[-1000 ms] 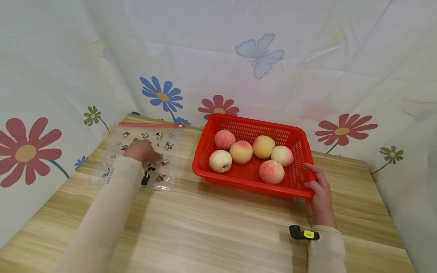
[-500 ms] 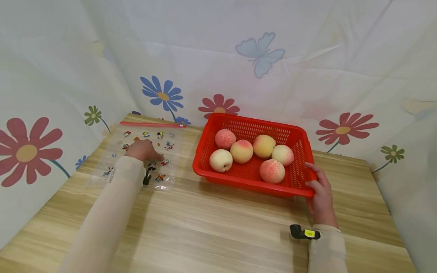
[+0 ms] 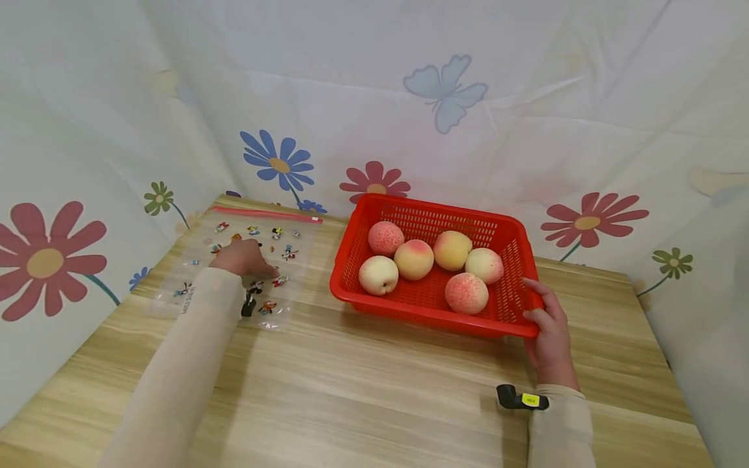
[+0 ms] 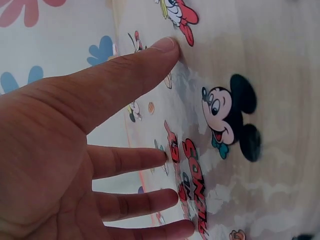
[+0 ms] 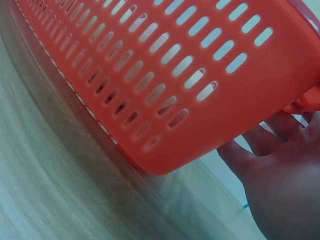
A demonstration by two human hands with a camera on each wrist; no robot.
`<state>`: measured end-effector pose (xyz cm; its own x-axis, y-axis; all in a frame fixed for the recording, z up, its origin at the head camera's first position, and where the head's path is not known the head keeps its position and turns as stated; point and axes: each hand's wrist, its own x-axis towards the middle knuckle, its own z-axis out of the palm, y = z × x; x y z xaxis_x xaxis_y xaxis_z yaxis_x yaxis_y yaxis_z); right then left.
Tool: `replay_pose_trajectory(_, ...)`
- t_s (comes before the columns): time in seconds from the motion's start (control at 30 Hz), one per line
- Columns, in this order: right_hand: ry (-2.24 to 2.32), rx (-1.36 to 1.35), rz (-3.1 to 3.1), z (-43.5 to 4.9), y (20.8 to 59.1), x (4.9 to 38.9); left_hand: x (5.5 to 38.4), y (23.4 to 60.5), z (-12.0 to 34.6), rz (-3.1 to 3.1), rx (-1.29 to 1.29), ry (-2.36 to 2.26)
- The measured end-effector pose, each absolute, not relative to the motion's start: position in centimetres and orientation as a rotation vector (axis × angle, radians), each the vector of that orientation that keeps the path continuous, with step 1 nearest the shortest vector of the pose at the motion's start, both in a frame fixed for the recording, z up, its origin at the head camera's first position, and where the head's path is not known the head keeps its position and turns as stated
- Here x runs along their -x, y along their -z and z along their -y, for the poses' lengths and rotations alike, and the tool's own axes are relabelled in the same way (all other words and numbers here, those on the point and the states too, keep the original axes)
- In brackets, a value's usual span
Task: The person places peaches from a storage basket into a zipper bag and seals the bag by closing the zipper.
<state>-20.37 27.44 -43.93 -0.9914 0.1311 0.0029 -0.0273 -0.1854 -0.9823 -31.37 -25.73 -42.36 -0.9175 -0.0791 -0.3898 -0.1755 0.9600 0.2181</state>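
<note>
My left hand point(image 3: 244, 258) rests on a clear zip bag point(image 3: 301, 273) printed with cartoon characters. In the left wrist view its thumb point(image 4: 125, 75) and fingers look straight and spread, with the fingertips at the plastic beside a printed mouse head point(image 4: 227, 117) and red lettering. My right hand point(image 3: 550, 331) grips the right end of a red plastic basket point(image 3: 421, 315), thumb and fingers over the rim. Several peaches point(image 3: 413, 260) lie inside, some pale yellow and some pink. From the right wrist, the slotted basket wall point(image 5: 165, 75) fills much of the view.
Everything stands on a light wood-grain table point(image 3: 351, 396). A white cloth point(image 3: 363, 78) with flowers and a butterfly hangs along the back and sides, close behind the basket. The bag's red zip strip point(image 3: 266, 214) lies toward the back.
The zip bag has turned slightly clockwise under my left hand, its zip edge shifting a little to the right. My right hand and the basket hold nearly the same place.
</note>
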Motion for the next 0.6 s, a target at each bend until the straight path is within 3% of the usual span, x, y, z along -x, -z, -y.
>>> replay_pose_trajectory(0.6,-2.336,0.14,1.949,-27.47,43.96,20.37,31.37,42.2,26.79,-2.704,0.069,-0.37)
